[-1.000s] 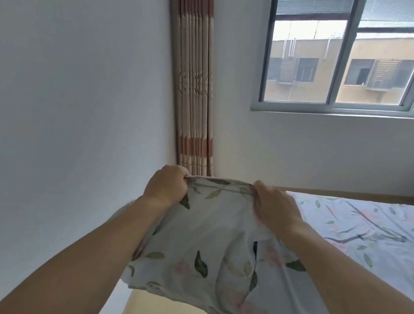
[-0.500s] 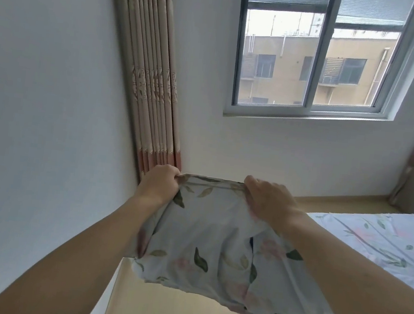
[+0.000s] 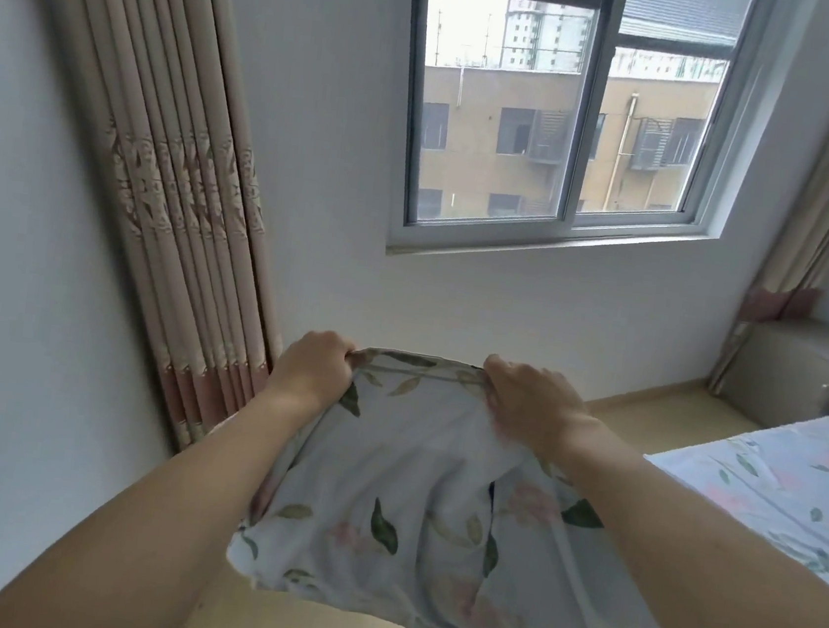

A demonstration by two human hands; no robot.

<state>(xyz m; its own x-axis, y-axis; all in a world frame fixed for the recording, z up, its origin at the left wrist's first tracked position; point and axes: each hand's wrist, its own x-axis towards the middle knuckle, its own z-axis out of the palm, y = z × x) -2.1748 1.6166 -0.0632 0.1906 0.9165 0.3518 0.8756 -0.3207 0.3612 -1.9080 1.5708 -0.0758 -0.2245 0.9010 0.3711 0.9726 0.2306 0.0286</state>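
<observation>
Both hands hold up a floral pillowcase (image 3: 414, 479) in front of the window wall, below the window (image 3: 568, 124). The left hand (image 3: 313, 372) grips the pillowcase's top edge at its left corner, fingers curled over the hem. The right hand (image 3: 529, 396) pinches the same edge at the right corner, fingers bent down into the cloth. Between the two hands the hem runs nearly straight and taut. The rest of the pillowcase hangs toward the person, bulging and creased, its lower edge above the wooden floor (image 3: 675, 410). To the left of the pillowcase a pleated beige curtain (image 3: 174, 183) with a pink lower band hangs in the corner of the room. To the right of the pillowcase lies a bed (image 3: 795, 491) covered in a matching floral sheet, and beyond the bed a second curtain (image 3: 817, 204) hangs beside a low grey cabinet (image 3: 799, 368).
</observation>
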